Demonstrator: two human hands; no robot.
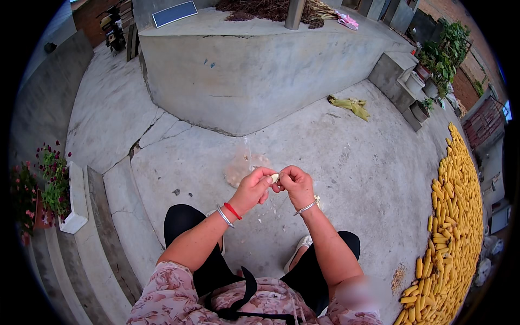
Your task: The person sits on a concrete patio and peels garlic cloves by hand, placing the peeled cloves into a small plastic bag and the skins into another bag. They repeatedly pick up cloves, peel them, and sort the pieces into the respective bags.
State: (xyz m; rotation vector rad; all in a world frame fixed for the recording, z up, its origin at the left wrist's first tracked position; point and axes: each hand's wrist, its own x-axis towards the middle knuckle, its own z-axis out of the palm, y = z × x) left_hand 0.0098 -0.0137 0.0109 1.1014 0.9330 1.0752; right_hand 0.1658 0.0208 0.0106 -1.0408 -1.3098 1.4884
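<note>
A small pale clove, which looks like garlic (275,178), is pinched between the thumb and fingers of my left hand (254,187). My right hand (297,185) meets it from the other side, its thumb and fingertips closed at the clove's right end. On the concrete just beyond my left hand sits a clear plastic bag (237,168) with pale contents, partly hidden by that hand. Several whitish pieces (317,200) show beside my right wrist, mostly covered by it. Thin peel flakes (260,220) are scattered on the ground between my feet.
Corn cobs (451,227) are heaped along the right. A raised concrete platform (252,77) stands ahead, and a crumpled yellowish bag (351,106) lies near its base. Concrete steps (109,235) and a white planter (75,199) with flowers are on the left. Potted plants (443,61) line the far right.
</note>
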